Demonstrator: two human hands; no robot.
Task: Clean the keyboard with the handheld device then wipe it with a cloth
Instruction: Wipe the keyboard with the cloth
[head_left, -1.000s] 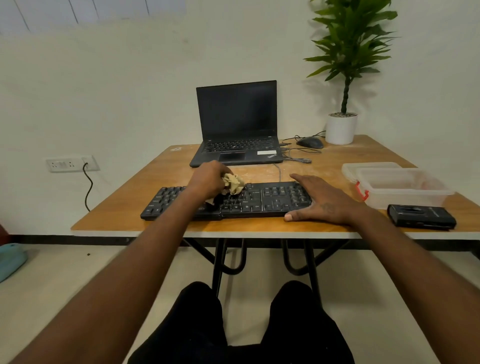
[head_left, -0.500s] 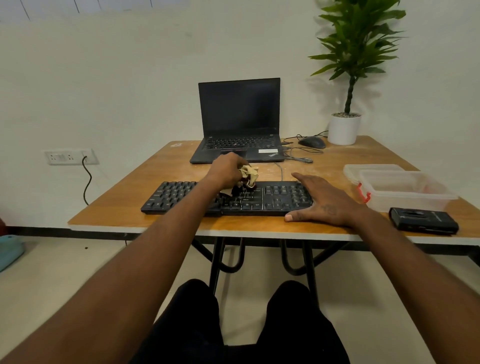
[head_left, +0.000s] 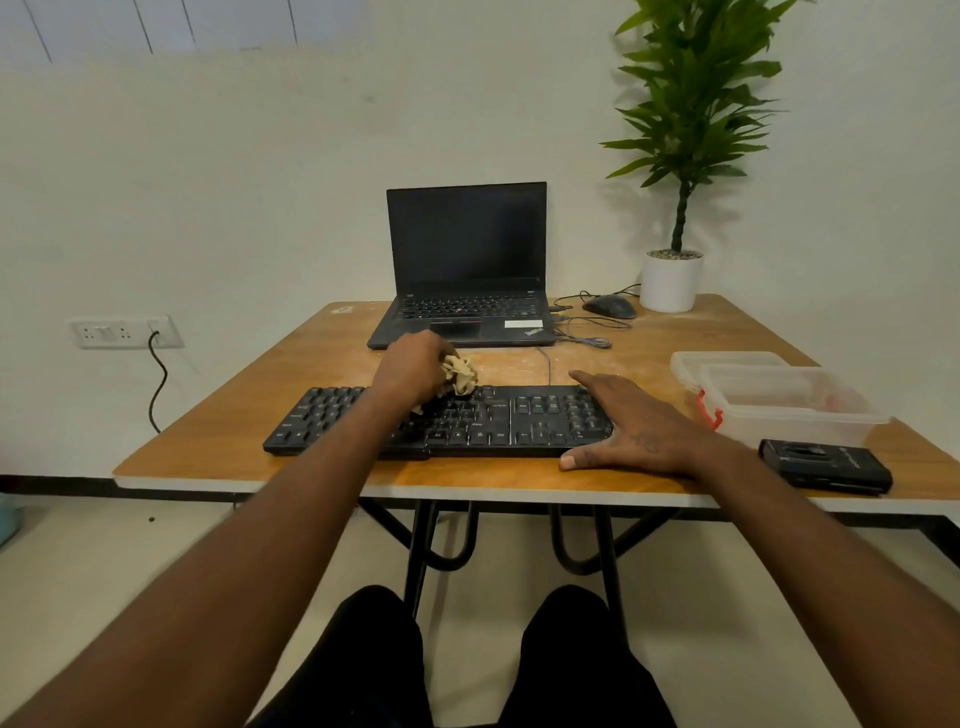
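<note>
A black keyboard (head_left: 483, 423) lies near the front edge of the wooden table (head_left: 322, 358). My left hand (head_left: 413, 366) grips a crumpled beige cloth (head_left: 460, 374) and holds it at the keyboard's top rows, near the middle. My right hand (head_left: 631, 423) lies flat with straight fingers across the keyboard's right end, thumb on the table in front. A black handheld device (head_left: 826, 465) lies on the table at the front right, apart from both hands.
An open black laptop (head_left: 467, 275) stands behind the keyboard. A mouse (head_left: 609, 305) with cables and a potted plant (head_left: 672, 280) sit at the back right. A clear plastic box (head_left: 779, 397) with its lid stands right of the keyboard.
My left hand has moved the cloth from the keyboard's middle rows up to its top edge. My right hand has stayed in place on the right end.
</note>
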